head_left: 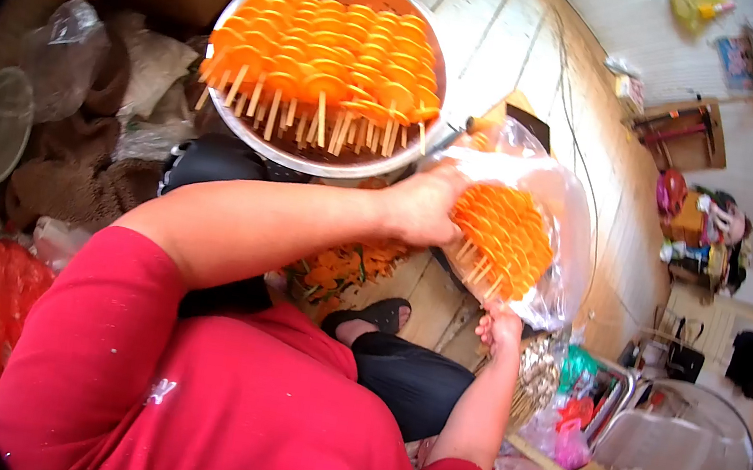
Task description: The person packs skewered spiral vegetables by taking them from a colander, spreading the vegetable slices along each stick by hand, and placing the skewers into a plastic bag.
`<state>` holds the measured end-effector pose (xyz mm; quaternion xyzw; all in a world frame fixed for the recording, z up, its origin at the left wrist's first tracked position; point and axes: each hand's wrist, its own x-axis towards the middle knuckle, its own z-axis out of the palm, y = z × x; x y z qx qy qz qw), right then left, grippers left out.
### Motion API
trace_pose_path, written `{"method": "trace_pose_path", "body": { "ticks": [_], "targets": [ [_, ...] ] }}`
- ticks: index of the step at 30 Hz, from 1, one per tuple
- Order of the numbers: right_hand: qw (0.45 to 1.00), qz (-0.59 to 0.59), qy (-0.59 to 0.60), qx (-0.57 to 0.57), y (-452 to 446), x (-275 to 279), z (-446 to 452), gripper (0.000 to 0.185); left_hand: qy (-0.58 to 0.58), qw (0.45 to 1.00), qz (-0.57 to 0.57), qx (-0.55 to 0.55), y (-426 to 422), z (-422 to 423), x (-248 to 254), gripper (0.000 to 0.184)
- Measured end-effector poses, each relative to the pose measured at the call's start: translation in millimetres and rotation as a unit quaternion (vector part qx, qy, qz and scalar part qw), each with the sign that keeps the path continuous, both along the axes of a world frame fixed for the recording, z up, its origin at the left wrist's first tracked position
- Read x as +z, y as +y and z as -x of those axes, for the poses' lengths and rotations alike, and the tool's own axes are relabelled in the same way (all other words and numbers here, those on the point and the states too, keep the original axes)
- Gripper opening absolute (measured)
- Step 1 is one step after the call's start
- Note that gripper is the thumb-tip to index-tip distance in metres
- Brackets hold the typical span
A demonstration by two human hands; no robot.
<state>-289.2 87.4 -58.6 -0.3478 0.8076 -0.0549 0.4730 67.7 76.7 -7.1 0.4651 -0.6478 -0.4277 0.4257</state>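
Observation:
A clear plastic bag (576, 225) lies in front of me with a bunch of skewers of round orange slices (507, 238) inside. Their wooden sticks point back toward my body. At the left of its mouth, my left hand (428, 206) is closed on the bag's edge, close against the slices; its fingertips are partly hidden. My right hand (501, 329) is closed at the lower edge of the bag, by the stick ends. Beyond my left forearm, a metal bowl (339, 171) holds a colander stacked with many more skewers of orange slices (325, 48), sticks outward.
Orange scraps with green bits (338, 273) lie on the floor by my sandalled foot (375, 316). Plastic sheets and a brown cloth (68, 194) are at left, with a red bag (7, 296). Racks and a clear-lidded container (671, 454) stand at right. A cable (566, 98) crosses the wooden floor.

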Motion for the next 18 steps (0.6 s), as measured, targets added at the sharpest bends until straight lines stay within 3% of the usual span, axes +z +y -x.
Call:
{"method": "trace_pose_path", "body": {
  "ticks": [3, 5, 6, 7, 9, 11, 14, 15, 18],
  "targets": [
    [0.999, -0.021, -0.016, -0.030, 1.1, 5.7, 0.8, 0.021, -0.009, 0.999, -0.045, -0.009, -1.2, -0.2, -1.9, 0.070],
    [0.997, -0.009, 0.074, 0.009, 5.5, 18.2, -3.3, 0.023, -0.021, 0.995, -0.098, -0.015, -0.5, -1.5, -1.2, 0.070],
    [0.989, 0.008, 0.131, 0.073, 5.3, 31.3, -9.0, 0.023, -0.042, 0.998, -0.037, 0.032, -1.9, 5.7, -15.2, 0.055],
    [0.972, 0.027, 0.187, 0.136, 3.8, 40.1, -11.9, 0.023, -0.052, 0.997, -0.047, 0.029, -1.2, 6.1, -15.4, 0.053],
    [0.908, 0.216, 0.291, 0.208, 4.3, 54.5, -21.7, 0.018, -0.054, 0.993, -0.101, -0.023, -1.8, 5.5, -13.8, 0.068],
    [0.940, 0.284, 0.083, 0.169, 4.5, 103.3, -91.9, 0.012, -0.055, 0.993, -0.105, -0.026, 0.0, 8.7, -16.7, 0.068],
    [0.929, 0.277, -0.075, 0.234, 9.7, 161.1, -204.5, 0.012, -0.059, 0.992, -0.111, -0.032, 4.4, 10.4, -17.4, 0.068],
    [0.919, 0.262, -0.108, 0.273, 11.9, 172.0, -238.0, 0.012, -0.077, 0.994, -0.074, 0.016, 7.3, 16.6, -22.5, 0.047],
    [0.795, 0.309, -0.207, 0.479, 8.5, 173.6, -314.6, 0.013, 0.018, 0.996, -0.082, -0.012, 1.6, 22.7, -27.0, 0.047]
  ]
}}
